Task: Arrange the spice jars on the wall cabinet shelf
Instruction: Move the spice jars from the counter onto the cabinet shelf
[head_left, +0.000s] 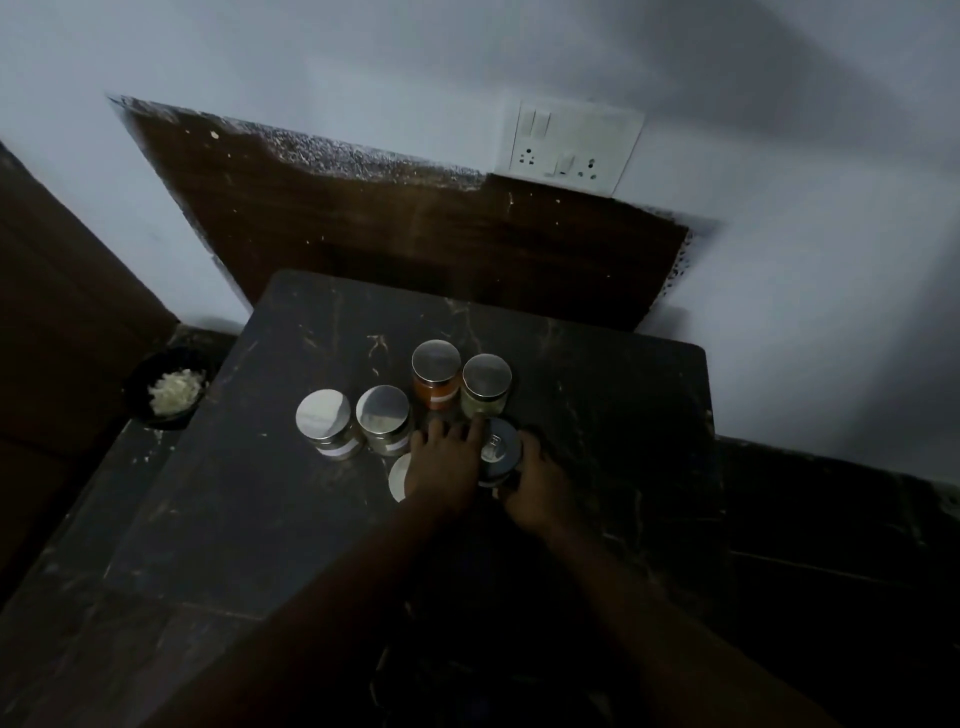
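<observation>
On a dark stone table set against the wall, 6 spice jars stand upright in dim light, long axes vertical, steel lids facing up; your 2 hands meet over the nearest pair. 2 jars sit at the left, the red jar and pale jar behind. Your left hand lies spread over a lid, its grip flat, not clearly closed; your right hand cups the side of the front jar, though whether that grip has closed cannot be told. Judge the jars glass, fairly heavy, breakable, with slick lids; take each round the body below the lid. A small bowl sits off to the left.
</observation>
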